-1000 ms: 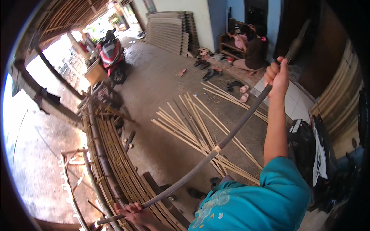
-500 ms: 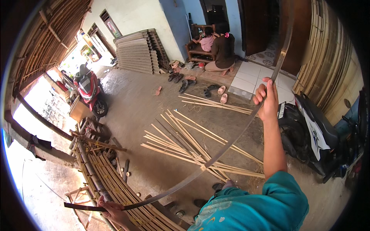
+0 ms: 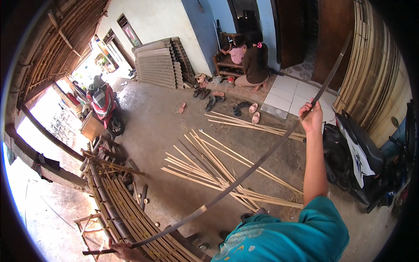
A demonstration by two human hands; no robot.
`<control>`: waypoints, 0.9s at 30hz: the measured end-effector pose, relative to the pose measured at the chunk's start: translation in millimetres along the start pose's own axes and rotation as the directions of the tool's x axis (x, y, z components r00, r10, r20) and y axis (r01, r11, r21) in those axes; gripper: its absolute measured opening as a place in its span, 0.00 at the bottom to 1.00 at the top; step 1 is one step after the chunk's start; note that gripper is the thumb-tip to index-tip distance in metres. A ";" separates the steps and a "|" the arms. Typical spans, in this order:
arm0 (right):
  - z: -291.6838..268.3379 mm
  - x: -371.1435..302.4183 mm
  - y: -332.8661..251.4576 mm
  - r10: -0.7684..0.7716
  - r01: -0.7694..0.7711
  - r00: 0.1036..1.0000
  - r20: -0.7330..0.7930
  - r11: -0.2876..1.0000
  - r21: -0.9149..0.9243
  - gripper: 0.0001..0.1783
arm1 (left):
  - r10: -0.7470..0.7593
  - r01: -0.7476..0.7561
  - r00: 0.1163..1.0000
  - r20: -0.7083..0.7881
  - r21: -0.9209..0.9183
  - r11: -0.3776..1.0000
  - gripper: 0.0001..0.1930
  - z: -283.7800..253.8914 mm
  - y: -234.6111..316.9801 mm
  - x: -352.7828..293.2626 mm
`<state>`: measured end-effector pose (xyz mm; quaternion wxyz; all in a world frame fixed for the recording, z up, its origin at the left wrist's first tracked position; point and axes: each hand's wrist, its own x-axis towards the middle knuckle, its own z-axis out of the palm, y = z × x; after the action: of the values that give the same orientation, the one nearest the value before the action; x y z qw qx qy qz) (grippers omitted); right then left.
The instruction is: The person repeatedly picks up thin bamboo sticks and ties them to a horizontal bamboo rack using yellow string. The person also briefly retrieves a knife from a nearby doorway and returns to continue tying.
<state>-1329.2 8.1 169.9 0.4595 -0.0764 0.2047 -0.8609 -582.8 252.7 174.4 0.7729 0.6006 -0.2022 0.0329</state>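
Observation:
A long, dark bamboo strip point(image 3: 262, 159) runs diagonally across the head view, bowed a little, with a pale patch at a node. My right hand point(image 3: 311, 117) is closed around its upper part, fingers curled and palm turned partly up. Beyond that hand the strip's far end rises in front of the brown door. At lower left, my left hand point(image 3: 124, 251) grips the strip close to its other end, over a bamboo rack point(image 3: 131, 214). On the floor below the strip lie several pale split bamboo strips point(image 3: 218, 179) in a loose fan.
More bamboo strips point(image 3: 253, 125) and sandals point(image 3: 211, 102) lie before the tiled step point(image 3: 279, 98). A motorbike point(image 3: 349, 148) stands close on the right, a red one point(image 3: 103, 105) at far left. Several people, one a kneeling person point(image 3: 255, 65), are by a bench near the blue wall.
The pale node has shifted down and left, and the strip's upper end has come into view. My left hand is slightly lower; my right hand is lower, further right and turned more palm up.

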 end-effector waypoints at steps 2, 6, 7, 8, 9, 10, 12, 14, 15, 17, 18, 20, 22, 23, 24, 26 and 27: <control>-27.9 21.7 -8.9 -0.064 0.088 0.984 0.168 0.986 -0.144 0.18 | -0.004 0.007 0.999 -0.050 0.051 0.999 0.19 -12.3 2.5 3.4; -3.2 7.4 29.6 -0.202 0.180 0.979 0.022 0.816 -0.549 0.19 | 0.026 -0.016 0.995 -0.092 0.104 0.994 0.19 -20.1 5.7 8.5; -8.1 6.4 35.1 -0.232 0.245 0.967 0.106 0.730 -0.638 0.18 | 0.030 -0.019 0.995 -0.098 0.108 0.994 0.19 -19.3 4.8 10.5; -20.6 8.4 42.5 -0.257 0.314 0.947 0.191 0.630 -0.710 0.18 | 0.037 -0.026 0.994 -0.099 0.105 0.994 0.19 -15.9 3.8 11.1; -32.9 16.3 50.5 -0.271 0.382 0.922 0.277 0.518 -0.765 0.17 | 0.038 -0.028 0.994 -0.100 0.105 0.994 0.19 -13.4 2.5 12.1; -50.6 30.7 55.2 -0.371 0.508 0.834 0.409 0.225 -0.831 0.17 | 0.037 -0.027 0.995 -0.093 0.103 0.994 0.19 -8.4 -0.2 12.1; -36.4 20.8 68.2 -0.284 0.509 0.844 0.455 0.158 -0.846 0.20 | 0.053 -0.041 0.993 -0.101 0.126 0.991 0.19 -11.1 1.5 15.1; -27.6 19.3 75.3 -0.212 0.474 0.875 0.434 0.201 -0.857 0.21 | 0.067 -0.052 0.991 -0.112 0.131 0.990 0.19 -10.2 0.8 16.3; -23.5 15.4 76.5 -0.190 0.414 0.910 0.369 0.338 -0.845 0.20 | 0.069 -0.054 0.991 -0.112 0.136 0.989 0.19 -11.1 1.6 18.0; -9.8 4.2 77.4 -0.111 0.268 0.961 0.252 0.585 -0.766 0.19 | 0.074 -0.056 0.990 -0.121 0.148 0.987 0.19 -15.1 3.7 18.7; -9.5 2.8 76.2 -0.101 0.224 0.973 0.207 0.631 -0.742 0.18 | 0.077 -0.056 0.989 -0.130 0.153 0.987 0.19 -13.3 3.6 18.4; -11.6 -0.6 72.9 -0.078 0.139 0.990 0.120 0.714 -0.687 0.18 | 0.078 -0.056 0.988 -0.135 0.158 0.986 0.19 -14.9 -0.9 19.2; -11.6 -7.4 70.1 -0.077 0.112 0.994 0.083 0.762 -0.638 0.19 | 0.078 -0.054 0.987 -0.141 0.167 0.984 0.19 -17.1 -2.9 20.1; -11.3 -10.4 67.6 -0.074 0.098 0.995 0.064 0.784 -0.612 0.19 | 0.082 -0.056 0.986 -0.143 0.172 0.983 0.19 -18.2 -3.1 20.7; -12.8 -11.3 62.1 -0.033 0.097 0.993 0.117 0.796 -0.598 0.21 | 0.083 -0.057 0.986 -0.143 0.175 0.983 0.19 -20.1 -2.4 21.4; -9.4 -5.0 54.9 -0.026 0.081 0.993 0.114 0.857 -0.509 0.22 | 0.087 -0.060 0.986 -0.143 0.185 0.981 0.19 -22.4 -2.1 21.5; -5.6 0.4 50.5 -0.023 0.072 0.993 0.112 0.884 -0.463 0.23 | 0.092 -0.064 0.985 -0.145 0.187 0.980 0.19 -23.6 -2.8 21.6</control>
<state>-1292.9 -15.6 143.5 0.4164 -0.2337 0.3795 -0.7924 -555.8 270.0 174.8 0.7261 0.6561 -0.1618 0.1274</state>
